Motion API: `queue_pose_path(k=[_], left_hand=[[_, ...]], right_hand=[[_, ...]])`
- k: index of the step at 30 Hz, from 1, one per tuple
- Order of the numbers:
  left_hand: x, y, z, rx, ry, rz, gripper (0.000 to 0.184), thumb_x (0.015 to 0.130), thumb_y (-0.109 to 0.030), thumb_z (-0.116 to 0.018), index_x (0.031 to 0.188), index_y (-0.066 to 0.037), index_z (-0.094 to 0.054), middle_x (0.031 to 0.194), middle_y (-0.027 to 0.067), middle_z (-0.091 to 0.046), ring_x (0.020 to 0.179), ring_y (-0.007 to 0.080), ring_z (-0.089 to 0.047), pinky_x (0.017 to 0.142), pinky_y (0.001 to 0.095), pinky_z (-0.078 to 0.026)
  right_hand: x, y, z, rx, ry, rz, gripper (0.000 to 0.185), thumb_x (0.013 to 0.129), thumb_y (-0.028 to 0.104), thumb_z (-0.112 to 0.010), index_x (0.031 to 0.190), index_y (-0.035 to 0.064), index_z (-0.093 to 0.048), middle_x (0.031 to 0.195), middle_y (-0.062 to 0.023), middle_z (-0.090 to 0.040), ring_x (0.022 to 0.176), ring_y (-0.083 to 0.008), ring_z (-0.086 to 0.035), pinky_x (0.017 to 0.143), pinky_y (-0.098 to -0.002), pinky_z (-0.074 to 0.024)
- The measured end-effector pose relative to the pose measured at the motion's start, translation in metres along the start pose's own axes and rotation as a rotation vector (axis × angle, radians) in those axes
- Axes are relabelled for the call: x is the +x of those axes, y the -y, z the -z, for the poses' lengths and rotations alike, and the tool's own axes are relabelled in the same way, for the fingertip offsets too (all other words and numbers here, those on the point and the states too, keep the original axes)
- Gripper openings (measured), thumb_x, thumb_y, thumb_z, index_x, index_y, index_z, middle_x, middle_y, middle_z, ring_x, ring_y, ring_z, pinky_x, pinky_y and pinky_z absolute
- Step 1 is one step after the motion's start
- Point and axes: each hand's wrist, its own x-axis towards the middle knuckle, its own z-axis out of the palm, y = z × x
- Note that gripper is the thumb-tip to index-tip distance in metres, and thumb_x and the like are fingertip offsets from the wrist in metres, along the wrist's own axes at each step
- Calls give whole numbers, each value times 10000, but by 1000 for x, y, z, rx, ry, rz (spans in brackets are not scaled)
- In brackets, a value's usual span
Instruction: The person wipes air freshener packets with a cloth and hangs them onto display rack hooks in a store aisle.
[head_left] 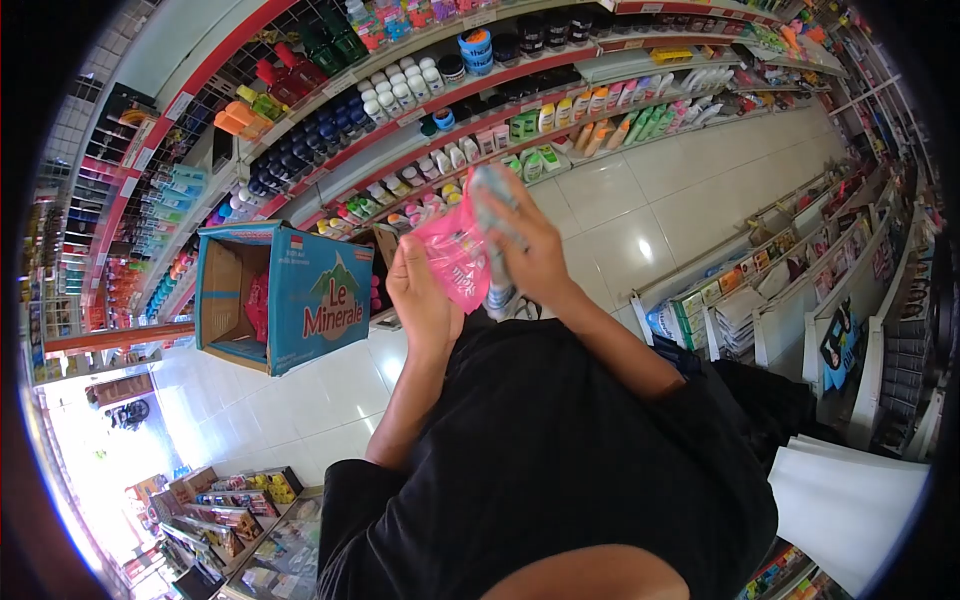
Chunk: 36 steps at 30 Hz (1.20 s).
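My left hand (418,290) pinches the edge of a shiny pink plastic packet (458,255) with white lettering, held up in front of my chest. My right hand (530,245) is closed around a bunched, pale grey-blue cloth (492,195), which lies against the packet's right side. Part of the cloth hangs below the fingers. To the left of my hands is a blue Le Minerale cardboard box (325,315) with its open side facing left. Another pink item (258,308) shows inside it.
Shelves with red edges (400,120) curve across the front, filled with bottles, jars and tubes. White racks of packaged goods (740,320) stand on the right. Pale floor tiles (640,215) run between them. At lower left are a display of boxes (225,520) and a bright doorway.
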Motion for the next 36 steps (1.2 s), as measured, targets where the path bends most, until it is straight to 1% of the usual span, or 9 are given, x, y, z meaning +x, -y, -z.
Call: queue_pose_path(k=[5,8,14,18,20,23,26,30,36], left_hand=[[-4,-12,-5,6,-49,-63,403,996,-324,-409,1167,21,-527,1119,140,-608,987,230,-614,859,375,-513],[-4,-14,-5,-71,-31,-71,406,996,-326,-408,1174,22,-520,1157,137,-594,1016,228,-604,878,371,-505],[1,-6,-3,-18,-40,-166,393,995,-319,-414,1175,15,-517,1220,170,-566,1070,242,-577,929,389,-475],[6,-28,4,-37,168,-131,369,983,-280,-450,1191,19,-506,1234,208,-551,1111,276,-555,965,398,-447],[5,-40,3,-5,255,-156,351,973,-248,-476,1192,25,-505,1227,219,-553,1128,287,-546,979,397,-435],[1,-56,-6,959,241,-497,254,848,-62,-638,1086,26,-612,1114,154,-640,1019,215,-612,972,354,-421],[0,-50,-6,1119,380,-508,161,838,-35,-640,992,6,-662,982,119,-681,908,182,-640,899,304,-452],[-10,-46,-12,1065,200,-509,119,843,-37,-635,945,15,-667,841,125,-677,725,212,-638,643,265,-487],[-15,-40,-3,1215,197,-583,109,844,-63,-641,929,0,-669,737,120,-646,606,236,-609,554,297,-459]], right_hand=[[-7,-33,12,1035,-165,-938,400,898,145,-596,1279,41,-535,1232,-108,-579,1155,-189,-518,975,-300,-392],[-3,-25,28,1436,-206,-953,398,871,127,-635,1246,22,-559,1199,-96,-584,1097,-174,-534,970,-306,-391],[2,2,27,796,49,-512,290,757,132,-756,989,-6,-649,1141,-98,-595,1048,-161,-545,943,-325,-401],[12,7,44,568,-9,-488,185,715,63,-768,849,3,-654,1100,-107,-609,1046,-198,-558,929,-334,-411],[19,16,56,327,34,-241,186,670,32,-777,817,35,-663,1035,-113,-621,1016,-252,-575,856,-346,-452],[26,26,60,123,71,93,225,626,2,-776,812,50,-659,1027,-88,-631,953,-285,-578,795,-361,-478],[26,40,57,75,111,139,249,598,16,-782,811,51,-658,1030,-60,-637,922,-287,-567,788,-375,-476],[25,52,58,135,183,23,291,612,-38,-720,881,59,-665,1046,-56,-623,1001,-294,-531,849,-379,-457],[31,55,68,251,359,-80,225,684,-75,-677,887,20,-656,1044,-92,-636,888,-275,-579,788,-332,-473]])
